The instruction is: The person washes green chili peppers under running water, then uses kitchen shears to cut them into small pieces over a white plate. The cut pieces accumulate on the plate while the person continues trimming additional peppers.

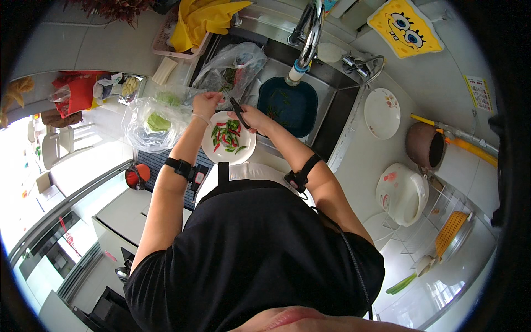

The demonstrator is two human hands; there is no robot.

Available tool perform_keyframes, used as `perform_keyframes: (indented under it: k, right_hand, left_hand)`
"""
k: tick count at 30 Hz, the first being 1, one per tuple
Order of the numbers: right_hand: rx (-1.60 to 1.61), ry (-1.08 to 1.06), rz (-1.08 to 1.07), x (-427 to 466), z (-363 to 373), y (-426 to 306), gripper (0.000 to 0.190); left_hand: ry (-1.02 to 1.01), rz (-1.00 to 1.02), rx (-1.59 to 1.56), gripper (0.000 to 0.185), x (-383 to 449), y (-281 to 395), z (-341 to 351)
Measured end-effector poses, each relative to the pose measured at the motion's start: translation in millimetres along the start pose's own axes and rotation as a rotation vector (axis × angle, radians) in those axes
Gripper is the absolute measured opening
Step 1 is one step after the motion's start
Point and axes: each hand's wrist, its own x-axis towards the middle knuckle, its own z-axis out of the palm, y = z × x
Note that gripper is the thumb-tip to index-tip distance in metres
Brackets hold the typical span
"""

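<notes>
My right hand [255, 119] grips the black handles of a pair of scissors [237, 108], whose blades point up and left. Beside the blade tips, my left hand [206, 103] has its fingertips drawn together; whatever they may pinch is too small to make out. Below both hands, a white plate [208, 148] sits on the counter edge. Red and green chili peppers [227, 136], some looking cut, lie on it. Just beyond the scissors, a clear plastic bag [249, 58] with dark green and red contents rests at the sink's left side.
A dark blue basin [305, 110] holding bits of green and red stands in the sink under the faucet [312, 39]. Left are bagged green vegetables [158, 122] and a pink basket [159, 47] with a yellow cloth [197, 25]. A floral plate [382, 113] lies right.
</notes>
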Motion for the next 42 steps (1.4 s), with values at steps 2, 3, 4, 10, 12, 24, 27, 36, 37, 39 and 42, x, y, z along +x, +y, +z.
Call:
perform_keyframes:
  k: [2, 3, 4, 10, 12, 24, 27, 36, 37, 39, 42]
  right_hand:
    - [-0.056, 0.006, -0.004, 1.6, -0.6, -0.8, 0.039]
    - [-0.04, -0.001, -0.007, 2.1, -0.7, -1.0, 0.038]
    - [-0.03, -0.003, -0.011, 2.1, -0.6, -1.2, 0.037]
    - [-0.036, -0.046, -0.018, -9.5, -11.8, -1.9, 0.036]
    - [-0.098, 0.017, -0.024, -21.2, -24.0, 6.3, 0.037]
    - [-1.114, 0.355, 0.526, -10.4, -137.6, 84.7, 0.056]
    - [-1.186, 0.372, 0.546, 13.6, -143.3, 86.8, 0.059]
    - [-1.248, 0.327, 0.611, 66.4, -161.6, 111.9, 0.042]
    - [-1.253, 0.343, 0.616, 65.0, -161.6, 114.0, 0.04]
    - [-1.135, 0.367, 0.528, 53.4, -162.1, 113.4, 0.042]
    - [-0.663, 0.402, 0.459, 21.1, -150.9, 100.0, 0.047]
  left_hand:
    - [0.019, 0.028, 0.03, 0.023, 0.4, 1.5, -0.7]
    - [0.034, 0.053, 0.021, 0.023, 0.8, 1.9, -0.5]
    - [0.047, 0.087, 0.012, 0.023, 1.2, 2.2, 0.0]
    - [0.009, 0.064, 0.12, 0.029, -4.4, 2.4, -17.2]
    - [-0.199, 0.01, 0.045, 0.027, -17.9, 3.7, -28.3]
    - [-0.548, -0.072, 0.257, 0.033, -49.1, 12.8, -35.5]
    - [-0.425, -0.016, 0.101, 0.031, -44.3, 9.9, -30.9]
    - [-0.372, 0.0, -0.006, 0.026, -47.4, 6.7, -27.3]
    - [-0.374, 0.003, -0.005, 0.026, -47.2, 6.1, -26.2]
    - [-0.383, -0.018, -0.029, 0.026, -46.1, 5.4, -23.3]
    - [-0.408, -0.089, -0.114, 0.027, -42.5, 7.2, -17.6]
